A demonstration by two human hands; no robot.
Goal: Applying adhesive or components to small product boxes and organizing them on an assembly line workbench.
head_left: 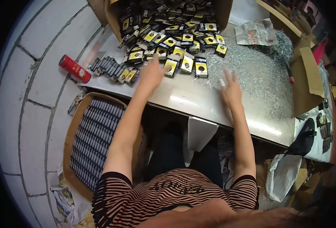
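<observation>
My left hand (153, 72) reaches across the metal table (198, 100) to a spill of small black-and-yellow packs (175, 45); its fingers touch one pack (171, 67) at the near edge of the pile. My right hand (230, 89) lies flat with fingers spread on the table at the edge of a heap of small silver screws (259, 72). A short white piece sits at its fingertips. It grips nothing.
A tipped cardboard box (225, 13) spills the packs at the back. A row of packs (113, 68) and a red can (74, 68) lie left. On the floor, a carton (94, 138) holds rowed packs. Torn bag (256, 32), cardboard (308, 79) right.
</observation>
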